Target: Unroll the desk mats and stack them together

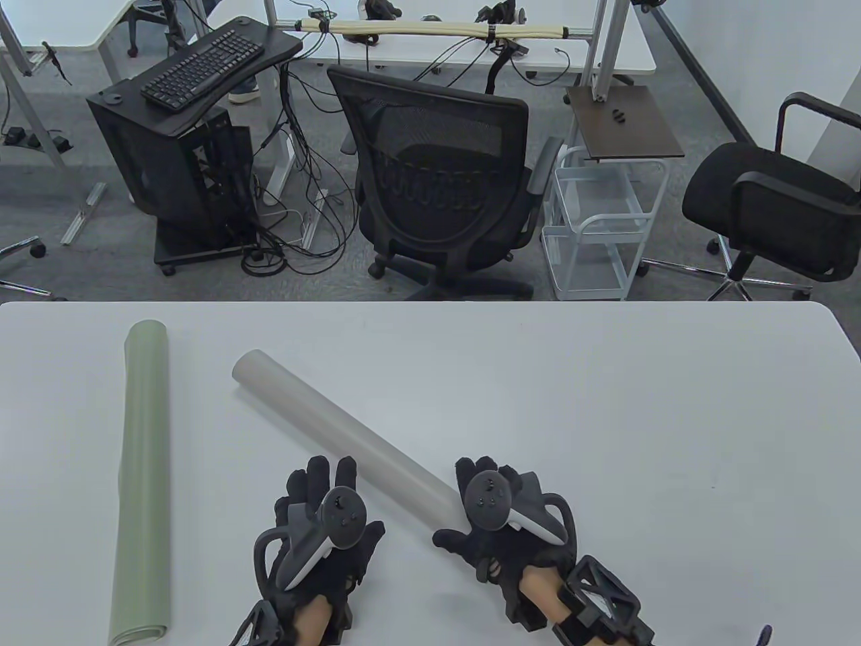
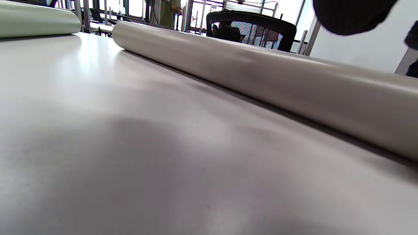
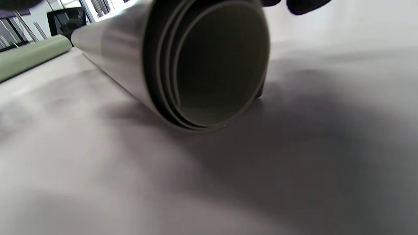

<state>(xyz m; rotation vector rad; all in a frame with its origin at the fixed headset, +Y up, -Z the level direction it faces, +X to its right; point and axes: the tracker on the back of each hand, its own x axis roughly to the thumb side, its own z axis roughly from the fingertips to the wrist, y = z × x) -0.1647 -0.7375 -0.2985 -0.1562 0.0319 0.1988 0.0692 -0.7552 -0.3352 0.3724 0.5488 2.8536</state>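
Landmark: grey roll (image 1: 343, 431), lying diagonally on the white table (image 1: 605, 417), far end up-left, near end down-right.

Far left of the grey roll: green roll (image 1: 141, 478), fully rolled, lying nearly parallel to the table's left side, well apart from the grey roll. Its near end sits close to the table's front edge; its far end stops short of the back edge. A strip of bare table runs between the two rolls, narrowest at the far ends, widening toward the front.

Left hand (image 1: 323, 531): palm down on the table just left of the grey roll's near half, fingers extended and held loosely together, pointing away from the person. Fingertips lie beside the roll; whether they touch it cannot be told. In the left wrist view the grey roll (image 2: 261, 81) crosses the frame with open tabletop in front of it, green roll (image 2: 36, 21) at upper left.

Right hand (image 1: 501, 518): rests over the grey roll's near end, fingers curved across its top, thumb spread out toward the left below the roll. The right wrist view shows the roll's open end (image 3: 212, 65), several coiled layers, resting on the table, with gloved fingertips (image 3: 307, 6) at the top edge.

Right of the grey roll: a broad stretch of bare tabletop out to the rounded right corner.
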